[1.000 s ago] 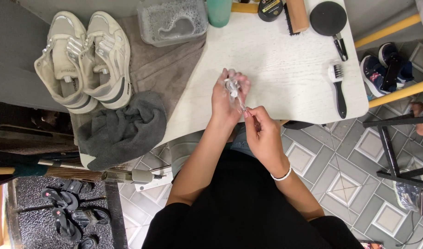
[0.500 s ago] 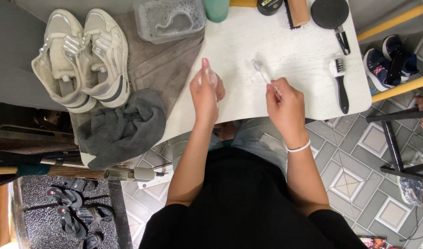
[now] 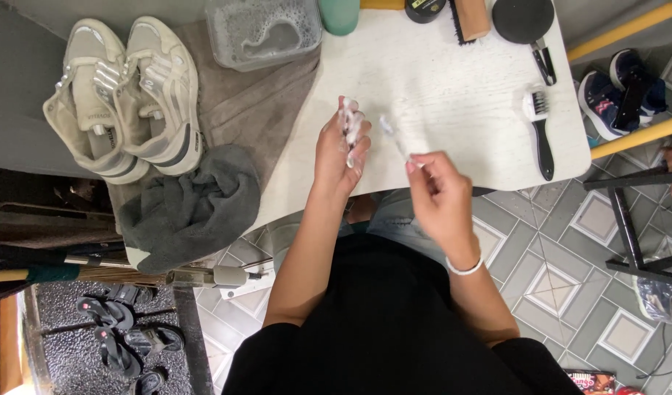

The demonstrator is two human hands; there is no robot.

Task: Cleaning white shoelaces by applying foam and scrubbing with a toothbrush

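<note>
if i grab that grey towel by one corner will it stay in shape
Probably not: the grey towel lies crumpled in soft folds, so it would likely hang limp. It looks thick, maybe heavyish if damp. One edge droops off the white table, suggesting it drags rather than slides.

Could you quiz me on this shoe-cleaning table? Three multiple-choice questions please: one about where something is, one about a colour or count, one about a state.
1. Where does the grey towel lie?
A. on the floor tiles
B. at the table's left edge, below the pale sneakers
C. inside the plastic tub

2. What colour is the handle of the brush lying at the table's right side?
A. black
B. red
C. yellow

3. What is the state of the plastic tub?
A. dry
B. filled with shoes
C. holding foamy water

Answers:
1 B: the towel is bunched just below the sneakers, at the left edge.
2 A: the handle is black, with white bristles at the head.
3 C: suds cover the water inside. The left hand also grips a small foamy item, while the right hand holds a thin, toothbrush-like brush.
</note>
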